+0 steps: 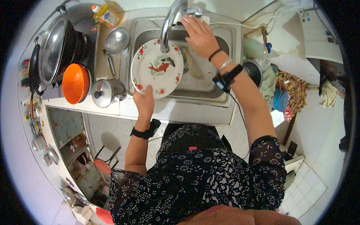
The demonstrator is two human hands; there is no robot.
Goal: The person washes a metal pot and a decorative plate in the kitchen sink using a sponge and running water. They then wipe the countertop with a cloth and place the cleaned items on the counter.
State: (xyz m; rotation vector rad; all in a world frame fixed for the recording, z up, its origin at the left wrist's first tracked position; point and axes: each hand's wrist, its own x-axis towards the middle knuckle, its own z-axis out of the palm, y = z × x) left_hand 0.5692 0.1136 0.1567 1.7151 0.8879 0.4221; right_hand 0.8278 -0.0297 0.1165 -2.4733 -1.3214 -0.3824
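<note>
My left hand (144, 99) grips the near rim of a white ceramic plate (157, 81), thumb on top. The plate has red flowers around its edge and a red and black fish pattern in the middle. It is held over the left part of the stainless steel sink (208, 95), under the spout of a chrome faucet (165, 33). A thin stream of water seems to fall onto it. My right hand (201, 36) is raised with fingers stretched out, close to the faucet lever (197, 11). Whether its fingertips touch the lever is unclear. That palm holds nothing visible.
Left of the sink are a metal ladle (117, 40), a lidded metal pot (105, 92), an orange bowl (75, 83) and a large lidded wok (53, 50). A dish soap bottle (108, 17) stands behind them. A wall tap (265, 40) juts out at the right.
</note>
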